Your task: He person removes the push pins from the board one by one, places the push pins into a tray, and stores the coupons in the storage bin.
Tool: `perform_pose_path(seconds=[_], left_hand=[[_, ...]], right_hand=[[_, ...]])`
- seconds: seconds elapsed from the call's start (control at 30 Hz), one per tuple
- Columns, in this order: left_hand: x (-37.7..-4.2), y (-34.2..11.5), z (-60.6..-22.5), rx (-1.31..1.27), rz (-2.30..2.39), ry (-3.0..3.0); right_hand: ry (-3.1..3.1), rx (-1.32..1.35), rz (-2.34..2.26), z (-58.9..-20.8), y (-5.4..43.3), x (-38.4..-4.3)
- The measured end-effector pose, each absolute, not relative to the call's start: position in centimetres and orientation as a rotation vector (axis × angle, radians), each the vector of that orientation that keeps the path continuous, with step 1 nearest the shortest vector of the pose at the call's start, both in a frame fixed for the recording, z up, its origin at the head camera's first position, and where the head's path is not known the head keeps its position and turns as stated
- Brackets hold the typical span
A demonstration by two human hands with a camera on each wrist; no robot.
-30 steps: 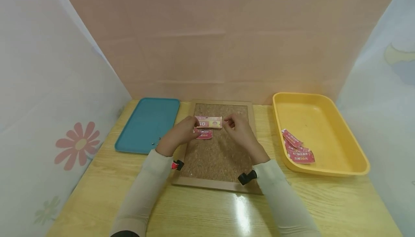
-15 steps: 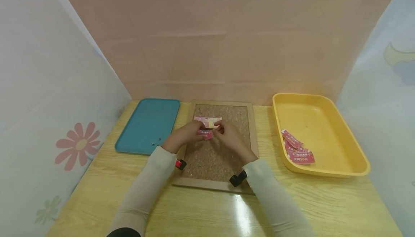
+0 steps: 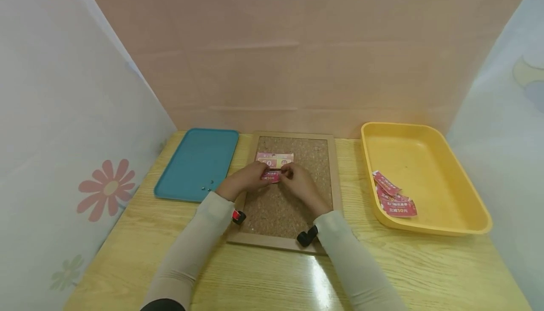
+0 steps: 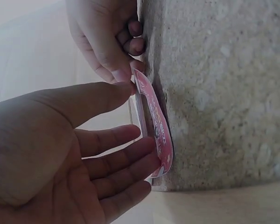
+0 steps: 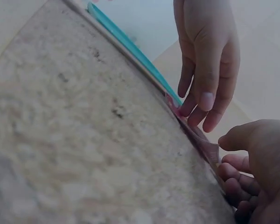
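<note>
On the framed corkboard (image 3: 276,211), a pink and yellow coupon (image 3: 286,157) lies flat near the top. Just below it is a smaller pink coupon (image 3: 271,177) with both hands at it. My right hand (image 3: 302,185) pinches this lower coupon's right end between thumb and index finger. My left hand (image 3: 246,178) is at its left side, fingers fairly straight and thumb extended towards the right thumb. In the left wrist view, left fingertips touch the far end of the pink coupon (image 4: 161,128), which bows slightly off the cork.
A blue tray (image 3: 199,155) with several tiny metallic pieces near its lower right stands left of the board. To the right, a yellow bin (image 3: 442,188) holds several pink coupons (image 3: 395,202) against its left wall. A fabric backdrop closes off the back.
My right hand has moved left and down, from beside the upper coupon to the lower coupon's right end. My left hand has shifted slightly down and right from the upper coupon's left edge.
</note>
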State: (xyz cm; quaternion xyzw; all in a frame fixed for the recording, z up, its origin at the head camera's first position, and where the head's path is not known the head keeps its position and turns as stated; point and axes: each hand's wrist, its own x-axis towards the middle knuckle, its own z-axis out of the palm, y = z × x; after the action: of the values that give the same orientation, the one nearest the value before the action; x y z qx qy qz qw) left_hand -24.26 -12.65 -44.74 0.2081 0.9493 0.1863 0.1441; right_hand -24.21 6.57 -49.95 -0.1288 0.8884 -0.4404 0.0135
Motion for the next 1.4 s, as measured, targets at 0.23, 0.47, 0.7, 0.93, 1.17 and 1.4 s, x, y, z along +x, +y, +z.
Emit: perform_pose_path(seconds=[0.23, 0.47, 0.7, 0.93, 1.17, 1.4], left_hand=[[-24.2, -12.5, -44.9, 0.614, 0.508, 2.765], [-24.3, -12.6, -45.2, 0.61, 0.507, 2.779], [-24.5, -13.1, -45.9, 0.585, 0.586, 2.808], [-24.9, -13.2, -46.4, 0.546, 0.646, 2.825], [-25.1, -13.3, -46.6, 0.53, 0.683, 2.811], [-25.6, -13.2, -46.8, 0.538, 0.697, 2.826]], right_hand=[[2.814, -0.411, -1.345, -50.7, 6.5, -24.4], [2.794, -0.395, -1.369, -50.7, 6.4, -24.0], [2.794, -0.405, -1.379, -50.6, 6.4, -23.8], [2.793, -0.408, -1.394, -50.5, 6.5, -23.9], [2.805, -0.408, -1.362, -50.6, 6.5, -23.9], [2.815, -0.407, -1.345, -50.5, 6.5, -24.0]])
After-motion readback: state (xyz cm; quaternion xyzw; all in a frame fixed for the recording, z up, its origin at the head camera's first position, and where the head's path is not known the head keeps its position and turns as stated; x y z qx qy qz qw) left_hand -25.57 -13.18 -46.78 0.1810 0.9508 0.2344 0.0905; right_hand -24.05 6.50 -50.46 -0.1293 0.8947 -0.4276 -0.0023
